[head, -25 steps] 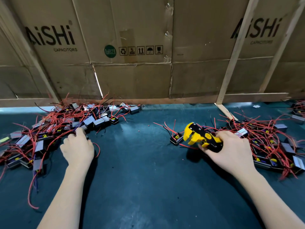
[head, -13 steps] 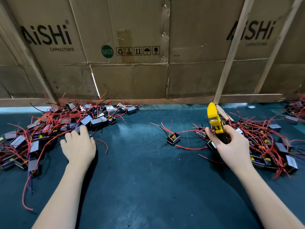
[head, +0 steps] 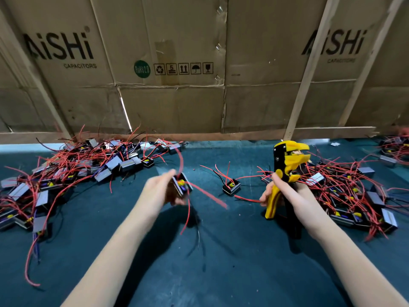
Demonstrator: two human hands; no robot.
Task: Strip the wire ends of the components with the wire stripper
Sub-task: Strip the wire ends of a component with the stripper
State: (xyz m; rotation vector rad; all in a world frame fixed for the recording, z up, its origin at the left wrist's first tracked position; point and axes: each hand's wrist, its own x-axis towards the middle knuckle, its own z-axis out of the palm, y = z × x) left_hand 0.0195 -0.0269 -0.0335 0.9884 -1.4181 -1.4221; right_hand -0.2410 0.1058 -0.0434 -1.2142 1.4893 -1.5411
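Gripping a component (head: 182, 185), left hand (head: 159, 191); right hand (head: 285, 191) clasps wire stripper (head: 285, 165).

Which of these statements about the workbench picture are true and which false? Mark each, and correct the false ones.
1. The right hand holds a yellow-and-black wire stripper upright. True.
2. The left hand is empty. False: it holds a small component with red wires.
3. A single component lies alone on the mat between the hands. True.
4. The stripper's head is clamped on a wire. False: no wire sits in it.
5. The cardboard behind reads "AiSHi". True.
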